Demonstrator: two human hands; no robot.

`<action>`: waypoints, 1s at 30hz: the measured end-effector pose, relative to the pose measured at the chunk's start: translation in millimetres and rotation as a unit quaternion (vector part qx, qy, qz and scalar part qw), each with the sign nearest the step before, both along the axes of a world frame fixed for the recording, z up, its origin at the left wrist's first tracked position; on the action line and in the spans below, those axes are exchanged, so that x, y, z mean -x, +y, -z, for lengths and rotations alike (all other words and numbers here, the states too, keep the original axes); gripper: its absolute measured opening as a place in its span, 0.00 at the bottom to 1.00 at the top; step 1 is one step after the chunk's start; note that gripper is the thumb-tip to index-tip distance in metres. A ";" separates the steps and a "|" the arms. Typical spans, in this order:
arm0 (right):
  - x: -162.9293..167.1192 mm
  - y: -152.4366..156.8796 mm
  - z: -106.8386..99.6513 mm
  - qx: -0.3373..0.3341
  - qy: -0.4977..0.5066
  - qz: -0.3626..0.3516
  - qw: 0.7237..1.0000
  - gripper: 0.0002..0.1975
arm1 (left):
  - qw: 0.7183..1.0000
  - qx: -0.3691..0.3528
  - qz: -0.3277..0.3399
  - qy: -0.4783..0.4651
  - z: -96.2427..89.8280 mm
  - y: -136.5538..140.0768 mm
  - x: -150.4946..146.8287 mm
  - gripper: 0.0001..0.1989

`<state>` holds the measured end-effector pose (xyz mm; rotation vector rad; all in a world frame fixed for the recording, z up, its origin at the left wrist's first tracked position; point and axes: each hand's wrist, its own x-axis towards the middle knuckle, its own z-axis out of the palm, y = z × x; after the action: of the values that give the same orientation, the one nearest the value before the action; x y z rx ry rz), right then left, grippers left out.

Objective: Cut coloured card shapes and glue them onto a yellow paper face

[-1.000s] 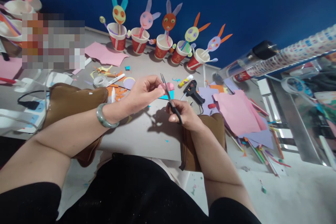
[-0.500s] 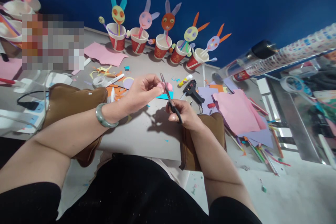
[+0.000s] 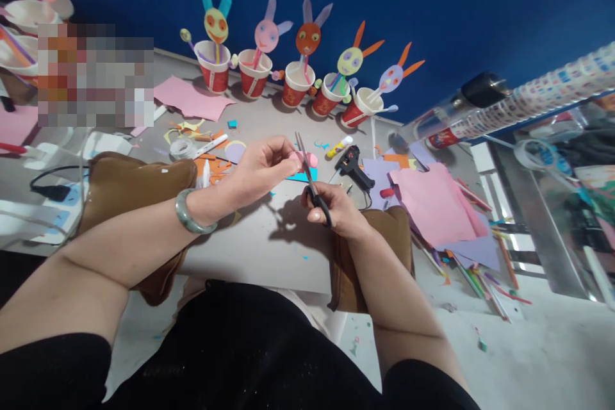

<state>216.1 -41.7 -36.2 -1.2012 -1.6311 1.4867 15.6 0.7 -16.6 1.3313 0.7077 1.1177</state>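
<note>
Between thumb and fingers, my left hand [image 3: 266, 165] pinches a small piece of pink paper [image 3: 311, 159]. Scissors [image 3: 313, 189] with black handles are gripped in my right hand [image 3: 336, 208], their blades pointing up and away from me across the pink paper. The blades look slightly parted; whether they are biting into the paper is hard to make out. A blue piece of paper [image 3: 307, 175] shows just beneath the pink one. Both hands are above the table [image 3: 240, 256], and their shadow falls on it.
Several red paper cups [image 3: 253, 82] with rabbit-faced figures line the wall. A black glue gun [image 3: 356, 168] and a yellow glue stick [image 3: 339, 147] lie beyond my right hand. Pink paper sheets [image 3: 432, 202] lie at the right. Brown cushions [image 3: 139, 189] flank the front edge.
The scissors have shifted very slightly in my right hand, with their handles a touch to the left. My left hand keeps its pinch on the pink paper.
</note>
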 end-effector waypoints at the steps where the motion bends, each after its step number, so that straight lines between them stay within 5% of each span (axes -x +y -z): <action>1: -0.1 -0.2 -0.2 0.000 -0.001 0.000 1.000 0.33 | 1.000 0.001 0.000 0.002 0.2 0.1 0.1 0.12; 30: 0.2 -0.8 -5.6 0.012 0.012 0.014 1.000 0.33 | 0.999 -0.022 0.003 -0.028 0.5 1.7 0.9 0.09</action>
<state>215.8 -42.6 -30.6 -1.2103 -1.5773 1.5016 14.6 2.4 -17.1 1.3330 0.6402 1.1667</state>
